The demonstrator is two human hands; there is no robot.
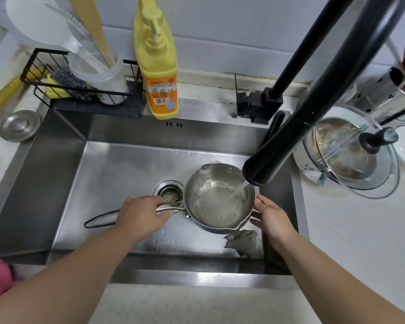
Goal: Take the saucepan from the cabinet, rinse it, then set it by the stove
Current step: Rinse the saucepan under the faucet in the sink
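A small steel saucepan (211,206) is held over the steel sink (56,174), right of the drain (168,191). Water runs into it from the black faucet head (267,160) and swirls inside. My left hand (140,216) is closed around the pan's long handle, whose looped end sticks out to the left. My right hand (272,218) rests against the pan's right rim and wall with its fingers spread.
A grey rag (243,242) lies in the sink below the pan. Behind stand a yellow soap bottle (158,66) and a black wire rack (80,90) with scrubbers and a cup. A glass lid (351,155) on a dish sits right. A steel lid (19,126) lies left.
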